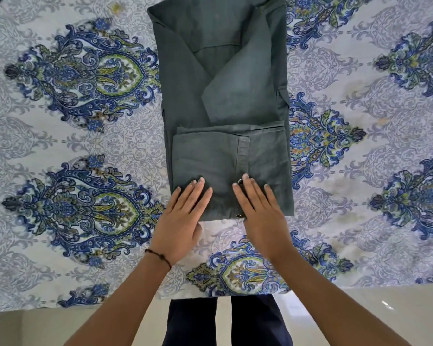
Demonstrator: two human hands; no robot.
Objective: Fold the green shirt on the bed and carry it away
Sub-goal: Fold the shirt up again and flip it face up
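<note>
Nearest we see dark trousers (225, 320) and pale floor (360, 310) below the bed (60, 146) edge. Our left hand (183, 218) and right hand (258, 216) lie flat, fingers spread, palms down on the near end of the green shirt (225, 101) — gripping nothing. The shirt lies mid-bed on the patterned sheet, sides folded in, bottom hem doubled back, snap buttons (239, 216) showing. Its far end — collar area — is cut off by the frame.
</note>
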